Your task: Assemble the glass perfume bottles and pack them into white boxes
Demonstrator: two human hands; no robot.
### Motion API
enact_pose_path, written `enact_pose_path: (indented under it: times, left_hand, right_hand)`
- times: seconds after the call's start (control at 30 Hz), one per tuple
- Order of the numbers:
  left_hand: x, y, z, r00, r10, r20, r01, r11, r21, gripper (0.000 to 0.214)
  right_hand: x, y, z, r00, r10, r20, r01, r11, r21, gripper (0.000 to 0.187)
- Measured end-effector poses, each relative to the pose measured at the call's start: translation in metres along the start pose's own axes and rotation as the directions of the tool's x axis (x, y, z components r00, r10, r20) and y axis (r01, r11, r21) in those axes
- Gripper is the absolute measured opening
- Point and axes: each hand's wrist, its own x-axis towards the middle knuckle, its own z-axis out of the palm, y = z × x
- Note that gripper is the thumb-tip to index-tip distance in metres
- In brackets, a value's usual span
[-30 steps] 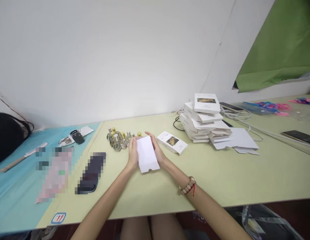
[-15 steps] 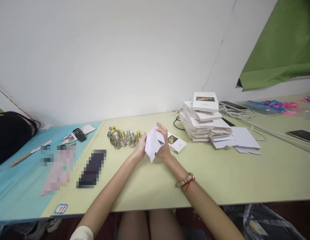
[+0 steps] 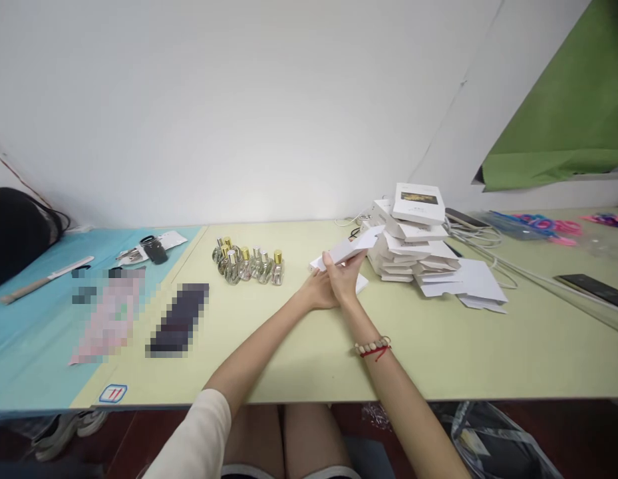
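Both my hands meet near the middle of the pale green table. My right hand, with a bead bracelet on its wrist, grips a long white folded card box that tilts up to the right. Just behind it, my left hand also closes on the box's lower end. Another white box lies on the table just under the hands, mostly hidden. Several small glass bottles with gold caps stand to the left of my hands.
A stack of white boxes rises at the right, flat white card blanks beside it. Cables and phones lie further right. On the left are blurred flat items, keys, a knife and a black bag.
The flat white card that lay between my hands has been folded into a long box shape and carried right and up, toward the stack. The camera view shifted slightly.
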Motion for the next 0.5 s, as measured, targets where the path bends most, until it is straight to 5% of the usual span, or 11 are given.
enact_pose_path:
  times: [0.13, 0.27, 0.43, 0.5]
  left_hand:
    - [-0.014, -0.012, -0.010, 0.997, 0.005, 0.072, -0.031, 0.929, 0.369, 0.074]
    - [-0.047, -0.010, -0.031, 0.996, -0.018, 0.092, -0.030, 0.871, 0.491, 0.047]
    - [-0.068, 0.014, -0.065, 0.990, -0.016, -0.137, 0.034, 0.991, 0.130, 0.024]
    - [-0.069, 0.026, -0.080, 0.934, -0.159, -0.320, 0.147, 0.987, -0.060, 0.017]
  right_hand:
    - [0.004, 0.000, -0.001, 0.999, 0.040, 0.026, -0.042, 0.993, 0.115, 0.057]
    - [0.010, -0.002, -0.002, 0.996, 0.080, -0.034, -0.071, 0.972, 0.222, 0.058]
    - [0.015, 0.000, -0.003, 0.975, 0.222, -0.023, -0.197, 0.905, 0.377, 0.052]
    - [0.014, -0.001, -0.003, 0.952, 0.302, 0.046, -0.290, 0.843, 0.454, 0.047]
